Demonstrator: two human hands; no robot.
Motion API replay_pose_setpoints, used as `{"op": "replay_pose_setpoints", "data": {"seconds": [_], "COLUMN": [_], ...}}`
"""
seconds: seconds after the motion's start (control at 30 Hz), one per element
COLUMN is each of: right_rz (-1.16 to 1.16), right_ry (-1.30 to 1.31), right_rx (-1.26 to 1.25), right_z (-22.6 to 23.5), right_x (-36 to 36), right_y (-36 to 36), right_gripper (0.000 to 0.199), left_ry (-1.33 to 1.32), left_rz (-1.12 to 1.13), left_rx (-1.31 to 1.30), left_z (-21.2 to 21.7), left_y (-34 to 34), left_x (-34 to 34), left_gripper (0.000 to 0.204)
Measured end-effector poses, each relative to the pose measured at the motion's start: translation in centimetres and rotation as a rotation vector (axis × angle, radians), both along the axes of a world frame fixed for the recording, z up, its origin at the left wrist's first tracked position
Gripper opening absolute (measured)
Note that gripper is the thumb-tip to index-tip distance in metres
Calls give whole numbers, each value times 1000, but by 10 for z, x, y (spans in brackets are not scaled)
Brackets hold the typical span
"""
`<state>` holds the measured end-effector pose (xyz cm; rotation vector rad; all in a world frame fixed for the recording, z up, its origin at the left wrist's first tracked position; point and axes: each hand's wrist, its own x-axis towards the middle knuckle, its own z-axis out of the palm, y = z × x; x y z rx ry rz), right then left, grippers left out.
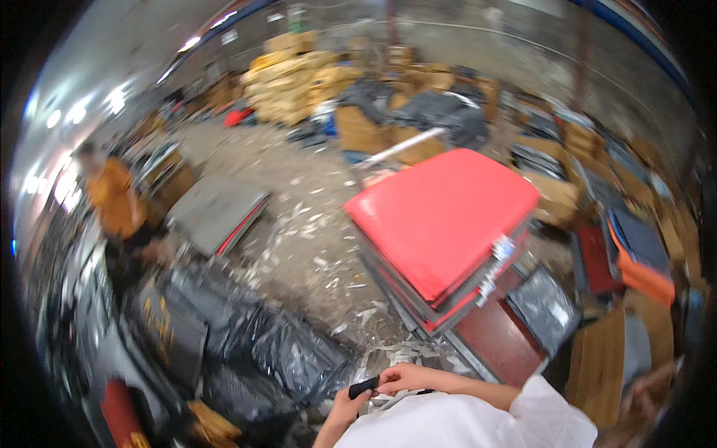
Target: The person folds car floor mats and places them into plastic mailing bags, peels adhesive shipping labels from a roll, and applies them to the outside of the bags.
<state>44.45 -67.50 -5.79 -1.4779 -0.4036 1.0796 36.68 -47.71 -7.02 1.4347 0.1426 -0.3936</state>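
Close to my white shirt, both hands meet at the lower middle. My left hand (348, 405) is closed around a small black object (364, 387), short and slim; its exact kind is unclear. The fingers of my right hand (402, 378) are bent and pinched at the object's right end. Beyond them stands a tall stack of large flat sheets topped with a glossy red sheet (448, 216). Grey and dark layers show under the red one, with small pale tags hanging at its right edge.
Black plastic-wrapped bundles (291, 351) lie to the left. A grey sheet stack (216, 213) sits farther off, near a person in orange (116, 198). Yellow sacks (287, 86) are piled at the back. Open cartons (549, 194) line the right. Scraps litter the floor (299, 216).
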Motion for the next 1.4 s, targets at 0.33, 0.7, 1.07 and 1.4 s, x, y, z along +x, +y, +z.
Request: {"op": "replay_pose_setpoints", "data": {"seconds": [0.33, 0.7, 1.07, 1.4], "right_rz": [33, 515, 1248, 2833], "right_ry": [-42, -80, -318, 2001], "right_rx": [-60, 68, 143, 1456], "right_z": [-1, -34, 10, 241], "right_x": [-16, -12, 1, -66], "right_y": [40, 141, 275, 336], "right_gripper": [28, 25, 20, 33], "left_ry": [191, -22, -169, 751], "left_rz": [112, 410, 1200, 2013], "left_rx": [-323, -458, -491, -101], "left_z": [-18, -4, 27, 44], "left_y": [32, 61, -10, -238], "left_x": [-47, -131, -249, -212], "left_gripper": [21, 24, 54, 44]}}
